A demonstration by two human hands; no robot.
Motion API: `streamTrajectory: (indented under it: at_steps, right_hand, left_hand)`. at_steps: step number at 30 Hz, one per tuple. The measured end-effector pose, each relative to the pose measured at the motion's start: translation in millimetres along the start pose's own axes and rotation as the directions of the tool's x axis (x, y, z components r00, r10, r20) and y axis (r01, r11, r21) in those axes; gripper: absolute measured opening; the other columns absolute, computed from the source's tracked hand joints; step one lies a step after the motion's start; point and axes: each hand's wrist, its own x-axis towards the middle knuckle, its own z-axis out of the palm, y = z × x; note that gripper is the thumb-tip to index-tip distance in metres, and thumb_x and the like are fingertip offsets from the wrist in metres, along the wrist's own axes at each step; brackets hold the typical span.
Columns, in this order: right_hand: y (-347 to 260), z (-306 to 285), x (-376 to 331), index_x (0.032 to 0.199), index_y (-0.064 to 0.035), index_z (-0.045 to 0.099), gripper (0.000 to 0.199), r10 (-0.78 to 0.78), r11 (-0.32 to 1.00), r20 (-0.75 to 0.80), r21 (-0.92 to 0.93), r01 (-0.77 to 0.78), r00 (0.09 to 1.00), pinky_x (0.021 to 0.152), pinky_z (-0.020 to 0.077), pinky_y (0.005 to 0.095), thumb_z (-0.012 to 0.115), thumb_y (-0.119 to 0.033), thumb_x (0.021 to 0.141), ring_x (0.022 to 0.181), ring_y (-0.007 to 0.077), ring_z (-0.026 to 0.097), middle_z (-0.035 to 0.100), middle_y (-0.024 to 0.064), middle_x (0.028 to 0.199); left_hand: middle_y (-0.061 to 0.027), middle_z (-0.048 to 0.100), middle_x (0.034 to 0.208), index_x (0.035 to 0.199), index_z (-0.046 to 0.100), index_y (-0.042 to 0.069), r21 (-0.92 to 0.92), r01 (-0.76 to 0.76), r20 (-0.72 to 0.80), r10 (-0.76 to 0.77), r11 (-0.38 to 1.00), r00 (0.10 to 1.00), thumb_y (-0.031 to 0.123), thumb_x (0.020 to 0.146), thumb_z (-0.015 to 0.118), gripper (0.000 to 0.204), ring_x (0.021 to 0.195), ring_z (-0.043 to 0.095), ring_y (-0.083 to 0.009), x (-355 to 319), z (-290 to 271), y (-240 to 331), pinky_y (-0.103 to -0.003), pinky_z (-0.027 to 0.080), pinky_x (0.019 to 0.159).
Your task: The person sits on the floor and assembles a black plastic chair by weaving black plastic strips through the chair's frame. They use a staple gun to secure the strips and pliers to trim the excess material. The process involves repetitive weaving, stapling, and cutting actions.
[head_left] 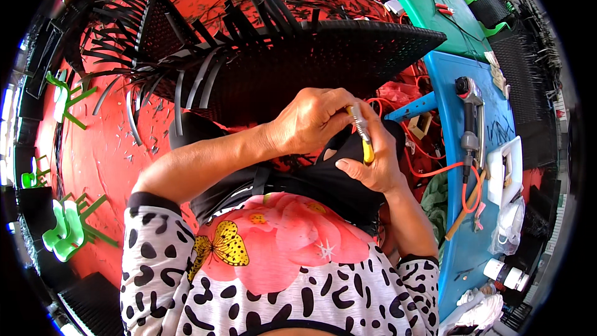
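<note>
Best to steady the yellow-handled spring tool (362, 132), gripped in the curled right hand (380, 162), just beside the bent left hand (313, 118) (cannot tell whether closed on anything) and on the near side of the black woven panel (298, 65), then squeeze evenly without twisting.

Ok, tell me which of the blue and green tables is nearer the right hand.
The blue table, off to the right of the right hand. The green table lies farther away, past the blue one's far end.
</note>
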Motion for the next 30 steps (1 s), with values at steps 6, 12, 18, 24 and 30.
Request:
streamTrajectory:
  at_steps: [6, 12, 18, 24, 30]
  right_hand:
    - [18, -15, 20, 0.129, 0.0032, 0.043, 0.084, 0.003, 0.989, 0.049, 0.150, -0.010, 0.999, 0.091, 0.0426, 0.0332, 0.081, -0.037, 0.066, 0.102, 0.0245, 0.056, 0.056, 0.0127, 0.108]
    - [33, -56, 56, 0.118, 0.0010, 0.050, 0.068, -0.017, 0.977, -0.019, -0.211, 0.013, 1.000, 0.084, 0.0442, 0.0369, 0.076, -0.040, 0.070, 0.096, 0.0303, 0.056, 0.056, 0.0152, 0.099]
    - [43, -64, 96, 0.099, -0.0021, 0.050, 0.057, -0.260, 0.694, -0.080, -0.709, 0.129, 0.962, 0.073, 0.0462, 0.0403, 0.081, -0.034, 0.063, 0.087, 0.0314, 0.056, 0.054, 0.0120, 0.090]
    - [51, -62, 116, 0.099, -0.0054, 0.049, 0.061, -0.390, 0.455, -0.009, -0.871, 0.184, 0.921, 0.071, 0.0438, 0.0369, 0.082, -0.037, 0.059, 0.083, 0.0269, 0.055, 0.053, 0.0082, 0.088]
    - [62, -63, 127, 0.099, -0.0074, 0.051, 0.056, -0.580, 0.309, 0.027, -0.917, 0.251, 0.814, 0.068, 0.0408, 0.0350, 0.077, -0.042, 0.063, 0.081, 0.0225, 0.053, 0.052, 0.0044, 0.086]
  left_hand:
    - [-0.0134, 0.064, 0.091, 0.098, 0.057, 0.000, 0.048, 0.048, 0.051, -0.051, 0.998, 0.997, -0.001, 0.078, 0.063, 0.021, 0.076, 0.064, -0.0241, 11, -10, -11, -0.031, 0.051, 0.066]
    - [-0.0031, 0.062, 0.077, 0.124, 0.045, -0.002, 0.154, 0.279, -0.397, -0.200, 0.948, 0.896, 0.006, 0.083, 0.063, 0.046, 0.061, 0.056, -0.0077, 40, -46, -30, -0.022, 0.045, 0.057]
    - [-0.0036, 0.063, 0.080, 0.108, 0.058, 0.000, 0.026, 0.360, -0.283, -0.338, 0.933, 0.897, 0.005, 0.087, 0.057, 0.022, 0.064, 0.059, -0.0085, 42, -45, -41, -0.022, 0.047, 0.058]
    - [-0.0131, 0.062, 0.089, 0.099, 0.061, -0.001, 0.404, -0.054, -0.223, 0.155, 0.913, 0.962, -0.004, 0.080, 0.063, 0.020, 0.072, 0.063, -0.0217, 14, -40, -73, -0.028, 0.050, 0.062]
    - [-0.0153, 0.061, 0.092, 0.102, 0.061, 0.000, 0.402, -0.053, -0.244, 0.163, 0.914, 0.956, -0.007, 0.075, 0.066, 0.028, 0.076, 0.064, -0.0284, 8, -31, -80, -0.031, 0.052, 0.064]
